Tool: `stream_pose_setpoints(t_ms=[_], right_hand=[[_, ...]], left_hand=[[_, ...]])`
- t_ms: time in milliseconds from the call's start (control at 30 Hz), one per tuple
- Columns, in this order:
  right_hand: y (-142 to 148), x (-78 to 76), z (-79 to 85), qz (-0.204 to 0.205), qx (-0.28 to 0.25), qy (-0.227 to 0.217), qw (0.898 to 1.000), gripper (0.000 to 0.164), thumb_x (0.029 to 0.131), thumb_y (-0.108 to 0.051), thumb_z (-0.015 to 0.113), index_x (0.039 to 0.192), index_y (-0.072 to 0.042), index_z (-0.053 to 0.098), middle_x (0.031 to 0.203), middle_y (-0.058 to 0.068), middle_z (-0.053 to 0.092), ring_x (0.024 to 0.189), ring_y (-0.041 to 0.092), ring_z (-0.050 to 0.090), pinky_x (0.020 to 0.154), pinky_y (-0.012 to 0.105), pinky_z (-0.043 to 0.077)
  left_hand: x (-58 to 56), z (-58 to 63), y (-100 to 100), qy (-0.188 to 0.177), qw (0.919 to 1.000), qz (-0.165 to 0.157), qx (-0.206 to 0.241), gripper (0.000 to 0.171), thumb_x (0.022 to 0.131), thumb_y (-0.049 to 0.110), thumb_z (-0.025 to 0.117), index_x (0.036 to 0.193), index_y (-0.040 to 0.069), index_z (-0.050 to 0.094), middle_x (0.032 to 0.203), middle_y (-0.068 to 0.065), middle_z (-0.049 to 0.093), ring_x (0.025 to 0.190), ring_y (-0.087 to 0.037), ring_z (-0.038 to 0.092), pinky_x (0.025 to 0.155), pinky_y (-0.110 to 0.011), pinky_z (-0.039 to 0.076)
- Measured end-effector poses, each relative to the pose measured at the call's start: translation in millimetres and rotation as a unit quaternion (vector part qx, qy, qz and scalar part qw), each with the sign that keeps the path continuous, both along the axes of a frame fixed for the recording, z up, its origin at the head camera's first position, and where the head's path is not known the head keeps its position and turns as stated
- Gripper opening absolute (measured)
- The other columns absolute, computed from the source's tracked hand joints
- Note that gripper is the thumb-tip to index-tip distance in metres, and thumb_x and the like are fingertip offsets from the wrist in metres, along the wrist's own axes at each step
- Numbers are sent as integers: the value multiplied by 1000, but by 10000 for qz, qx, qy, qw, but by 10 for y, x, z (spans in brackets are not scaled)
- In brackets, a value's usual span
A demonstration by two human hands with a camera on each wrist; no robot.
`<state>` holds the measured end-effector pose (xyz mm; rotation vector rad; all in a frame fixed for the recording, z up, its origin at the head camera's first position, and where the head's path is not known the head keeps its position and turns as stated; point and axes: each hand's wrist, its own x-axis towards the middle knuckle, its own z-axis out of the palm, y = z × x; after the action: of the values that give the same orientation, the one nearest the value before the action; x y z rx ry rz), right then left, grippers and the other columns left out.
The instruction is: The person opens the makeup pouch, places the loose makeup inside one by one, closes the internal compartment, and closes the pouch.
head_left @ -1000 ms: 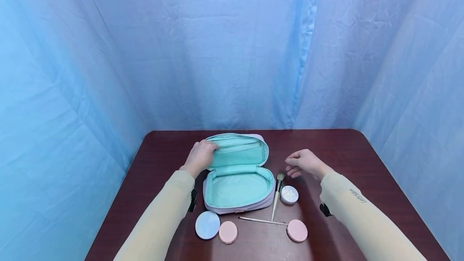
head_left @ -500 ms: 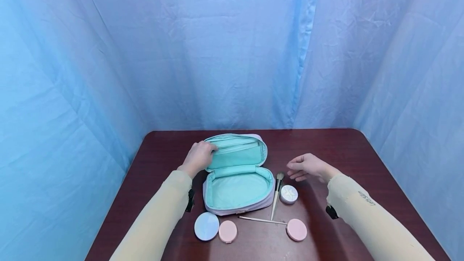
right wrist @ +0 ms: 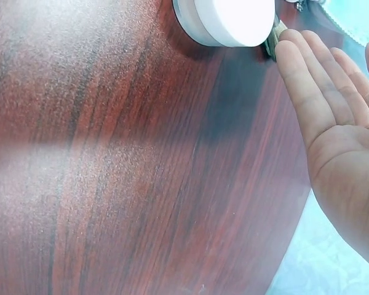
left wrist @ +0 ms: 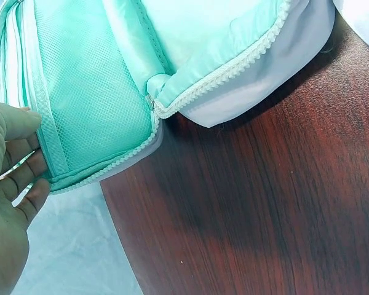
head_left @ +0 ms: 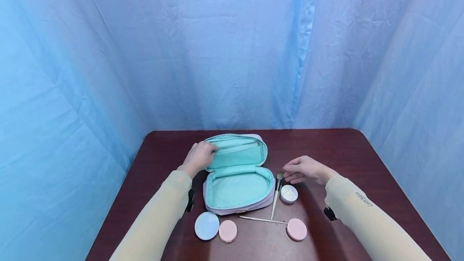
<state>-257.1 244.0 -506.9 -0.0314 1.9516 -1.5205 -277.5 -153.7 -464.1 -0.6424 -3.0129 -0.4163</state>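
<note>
A lilac makeup bag (head_left: 269, 202) with mint lining lies unzipped on the table, its lid (head_left: 239, 159) standing up behind. My left hand (head_left: 198, 157) holds the lid's left edge; in the left wrist view, the thumb (left wrist: 21, 123) lies by the mesh pocket (left wrist: 86, 86). Right of the bag, my right hand (head_left: 306, 169) hovers with fingers extended and nothing in it. Its fingertips are close to the bristles of a makeup brush (head_left: 276, 198); contact cannot be told. Just below that hand sits a round white case (head_left: 289, 194) with a star pattern.
A thin brush (head_left: 262, 220) lies in front of the bag, its right end by a pink compact (head_left: 297, 229). Front left are a pale blue round case (head_left: 207, 226) and another pink compact (head_left: 228, 231). Blue curtains (head_left: 232, 51) surround the dark wooden table (head_left: 152, 164).
My right hand first drew back slightly to the right, then came left again toward the brush's bristles. The left hand stays on the lid, almost unmoved.
</note>
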Motion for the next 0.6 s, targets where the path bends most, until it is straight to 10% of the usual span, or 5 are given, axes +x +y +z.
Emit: stream_pose_setpoints(t_ms=[600], right_hand=[[-110,37,-73,459,366,272,9979,37,102,-18,62,124,12,65,103,21,75,93,30,75,83,44,62]], left_hand=[[16,12,8,-50,9999,-27,128,26,98,1,61,117,7,78,116,-12,75,110,-28,70,93,-45,58]])
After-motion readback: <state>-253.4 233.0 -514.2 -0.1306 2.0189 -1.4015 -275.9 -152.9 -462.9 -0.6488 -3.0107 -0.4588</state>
